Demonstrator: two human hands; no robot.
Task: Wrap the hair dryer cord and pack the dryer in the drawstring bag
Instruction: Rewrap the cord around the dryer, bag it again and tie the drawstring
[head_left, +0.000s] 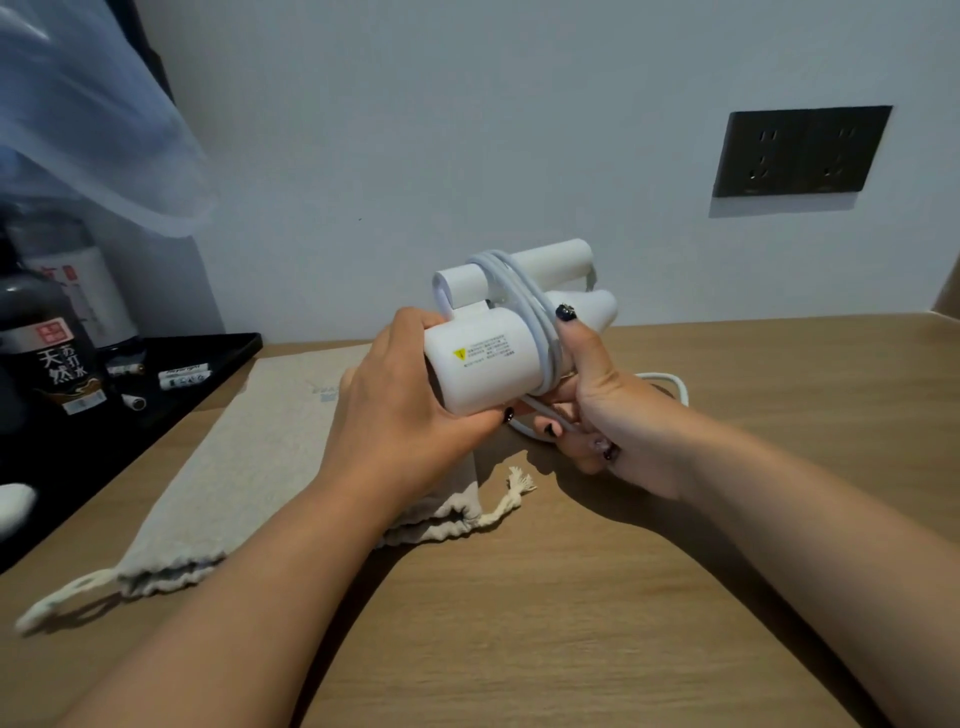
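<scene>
- Head view: a white hair dryer (488, 364) is held above a wooden table (597, 597), about mid-scene, with its folded handle (519, 273) on the far side, toward the wall.
- The left hand (400, 410) grips the near-left end of the dryer barrel, fingers curled round it and the thumb tip under the barrel.
- The right hand (597, 395) holds the right side; its thumb presses the cord (540, 332) against the barrel, and the lower fingers curl round a slack loop of cord beneath.
- Several turns of cord already lie round the barrel and handle. A loose length trails onto the table to the right, just past the right hand; the plug is not visible.
- The drawstring bag (249, 467) lies flat on the table to the left, partly under the left forearm, its gathered mouth facing near, with the drawstring (511, 499) ends loose at both sides.
- A black tray (156, 379) with bottles (52, 353) stands at the far left; a wall socket (802, 150) is at the far right.
- Judgement: the wrapping step is in hand and close to finished. The next move calls for winding the remaining slack tight and securing the end, then opening the bag mouth before the dryer goes in.
</scene>
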